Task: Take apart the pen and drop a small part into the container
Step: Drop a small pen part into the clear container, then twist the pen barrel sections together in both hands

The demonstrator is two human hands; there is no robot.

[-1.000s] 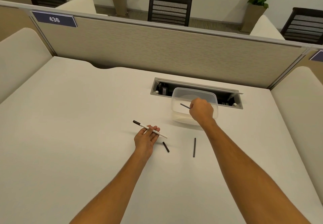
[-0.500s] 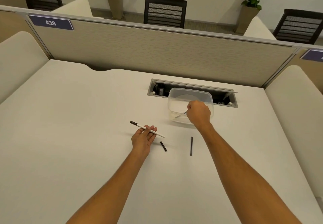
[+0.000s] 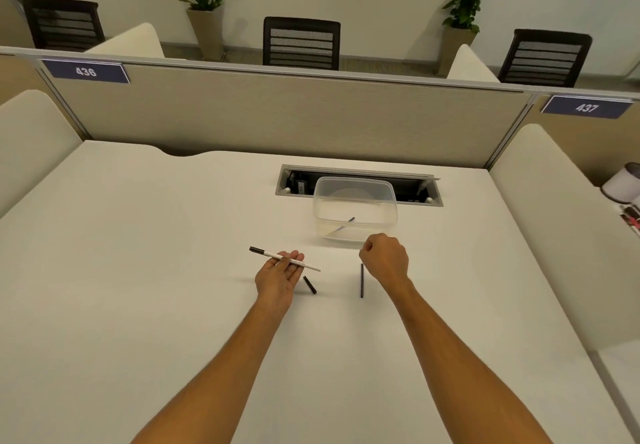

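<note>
A clear plastic container (image 3: 355,185) stands on the white desk, and a thin dark pen part (image 3: 347,223) lies tilted inside it. My right hand (image 3: 386,258) hovers just in front of the container, fingers curled into a fist with nothing in them. My left hand (image 3: 278,275) holds the white pen barrel (image 3: 284,258) with its black end pointing left. A short black cap piece (image 3: 310,284) lies on the desk by my left hand. A thin dark rod (image 3: 362,280) lies beside my right wrist.
An open cable tray (image 3: 358,185) is sunk into the desk behind the container. A beige partition (image 3: 277,111) closes the far edge, with padded side panels left and right. A white cup (image 3: 621,184) stands at the far right.
My right hand let the thin part go into the container and drew back toward me, closing into a fist. My left hand kept hold of the pen barrel.
</note>
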